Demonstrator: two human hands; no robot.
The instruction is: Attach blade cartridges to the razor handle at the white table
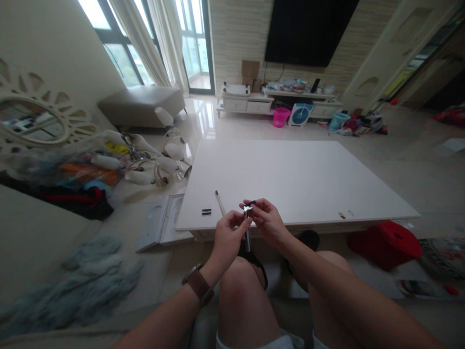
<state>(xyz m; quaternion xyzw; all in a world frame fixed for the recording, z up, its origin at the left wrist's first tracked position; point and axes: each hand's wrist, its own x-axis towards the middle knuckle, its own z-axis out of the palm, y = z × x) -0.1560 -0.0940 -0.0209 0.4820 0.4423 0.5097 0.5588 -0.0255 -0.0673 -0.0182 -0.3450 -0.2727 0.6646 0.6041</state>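
Both my hands meet above my knees, just in front of the white low table [290, 179]. My left hand [228, 237], a brown watch on its wrist, and my right hand [267, 220] are both closed in a pinch on a small dark tool with a silver metal head [248, 213]; its shaft hangs down and a black loop dangles below, by my knee. What the tool is I cannot make out. On the table near my hands lie a thin white stick [220, 202] and a small black part [206, 211].
A chandelier with white glass shades [152, 160] lies on the floor at left, beside a clutter pile. A red stool [385, 242] sits right of the table. A grey rug [87, 276] is at lower left. TV cabinet, pink basket [281, 117] and fan stand at the back.
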